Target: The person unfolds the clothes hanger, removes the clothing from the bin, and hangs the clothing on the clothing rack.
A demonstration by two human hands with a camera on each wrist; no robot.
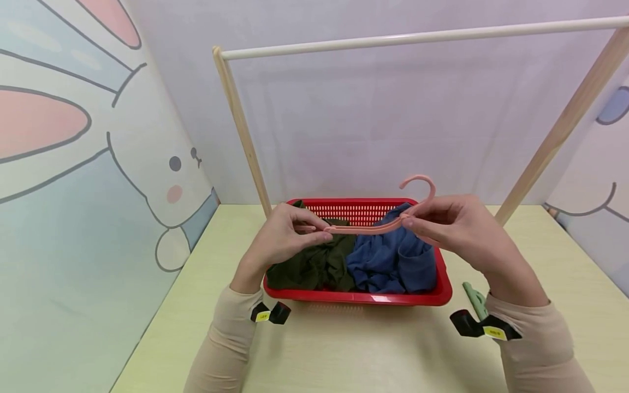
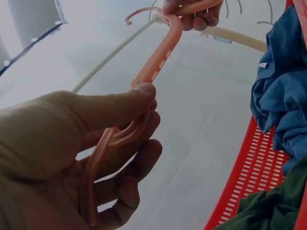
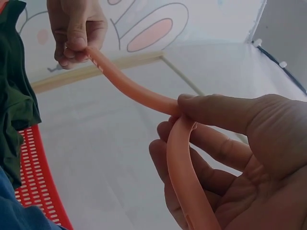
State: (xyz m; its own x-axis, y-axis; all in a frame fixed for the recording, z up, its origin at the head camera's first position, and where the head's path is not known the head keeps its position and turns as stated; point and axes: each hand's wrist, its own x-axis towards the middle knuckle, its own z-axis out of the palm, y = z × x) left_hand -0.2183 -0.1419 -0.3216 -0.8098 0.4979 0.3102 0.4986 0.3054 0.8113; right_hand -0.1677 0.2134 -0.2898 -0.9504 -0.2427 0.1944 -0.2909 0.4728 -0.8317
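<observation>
A pink clothes hanger (image 1: 366, 230) with a curved hook is held up in front of the red basket (image 1: 358, 297), between both hands. My left hand (image 1: 282, 234) pinches one arm of it between thumb and fingers; in the left wrist view the thumb (image 2: 120, 103) presses on the pink plastic. With thumb and fingers, my right hand (image 1: 459, 234) grips the hanger near the base of the hook, which curls up beside the knuckles. In the right wrist view the hanger (image 3: 136, 91) bends at that grip. Dark green cloth (image 1: 314, 265) and blue cloth (image 1: 388, 262) lie crumpled inside the basket.
A rack with a white rod (image 1: 422, 38) and wooden posts (image 1: 243, 131) stands over the basket. A green hanger (image 1: 475, 300) lies on the table (image 1: 363, 355), partly hidden by the right wrist. Walls with rabbit drawings enclose the sides.
</observation>
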